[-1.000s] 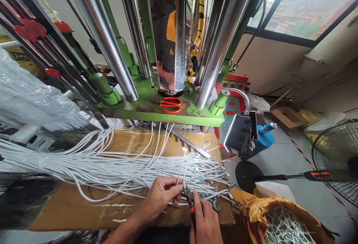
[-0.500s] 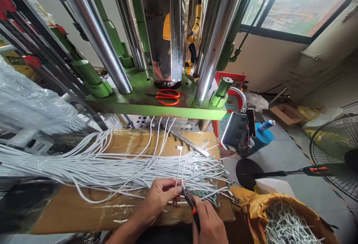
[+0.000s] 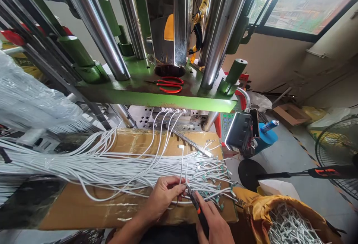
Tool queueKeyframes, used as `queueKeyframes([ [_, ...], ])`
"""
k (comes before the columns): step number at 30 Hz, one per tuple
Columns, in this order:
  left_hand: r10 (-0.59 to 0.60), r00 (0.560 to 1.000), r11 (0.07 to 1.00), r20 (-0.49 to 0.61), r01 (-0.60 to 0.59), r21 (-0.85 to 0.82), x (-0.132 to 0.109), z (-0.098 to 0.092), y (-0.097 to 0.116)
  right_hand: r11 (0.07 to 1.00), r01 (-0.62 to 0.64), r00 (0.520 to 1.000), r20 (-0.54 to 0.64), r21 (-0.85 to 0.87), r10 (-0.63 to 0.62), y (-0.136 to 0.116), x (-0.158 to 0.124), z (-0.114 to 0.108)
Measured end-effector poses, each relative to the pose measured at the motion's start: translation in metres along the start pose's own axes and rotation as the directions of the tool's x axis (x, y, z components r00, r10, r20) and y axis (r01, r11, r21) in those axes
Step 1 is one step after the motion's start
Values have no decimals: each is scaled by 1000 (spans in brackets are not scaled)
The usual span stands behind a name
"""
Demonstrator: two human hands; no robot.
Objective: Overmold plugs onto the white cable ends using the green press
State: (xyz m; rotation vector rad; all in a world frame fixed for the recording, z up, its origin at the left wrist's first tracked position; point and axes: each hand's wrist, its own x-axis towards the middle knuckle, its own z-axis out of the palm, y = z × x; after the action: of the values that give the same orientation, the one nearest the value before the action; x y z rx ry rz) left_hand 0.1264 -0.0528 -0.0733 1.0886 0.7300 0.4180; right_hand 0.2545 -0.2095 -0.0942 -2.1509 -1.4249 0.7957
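My left hand [image 3: 160, 196] is closed, pinching a white cable [image 3: 182, 165] whose plug end stands up above the fingers. My right hand [image 3: 214, 222] is wrapped round side cutters [image 3: 199, 211] with black and orange handles. The cutter jaws meet the white strand beside my left fingertips; whether they are closed on it I cannot tell. Behind both hands lies a thick bundle of white cables [image 3: 134, 167], with many green-tipped ends at the right. Several cables run from the bundle up to white connectors [image 3: 173, 110] at the metal mould [image 3: 192, 122].
A green press plate [image 3: 156, 100] on steel columns carries red-handled scissors [image 3: 170, 84]. Cardboard [image 3: 92, 214] covers the bench, where a metal bar [image 3: 191, 142] lies. To the right are a lamp [image 3: 239, 132], a fan [image 3: 338, 150] and a yellow sack [image 3: 257, 208] of white scraps.
The green press plate has risen from the mould, showing the white connectors under it. The view has shifted slightly. Both hands keep their hold on the cable and the cutters.
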Motion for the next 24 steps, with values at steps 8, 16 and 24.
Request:
queueKeyframes([
  [8,218,976,929,25,-215,301,-3,-6,-3,999,-21,1000,19,-26,21,-7,-2,-2],
  [16,217,976,934,14,-211,288,-2,-11,-11,999,43,985,168,-13,-40,-10,3,-24],
  [24,359,929,857,89,-366,362,-7,-16,-8,1000,1,969,249,7,-3,-17,2,-37],
])
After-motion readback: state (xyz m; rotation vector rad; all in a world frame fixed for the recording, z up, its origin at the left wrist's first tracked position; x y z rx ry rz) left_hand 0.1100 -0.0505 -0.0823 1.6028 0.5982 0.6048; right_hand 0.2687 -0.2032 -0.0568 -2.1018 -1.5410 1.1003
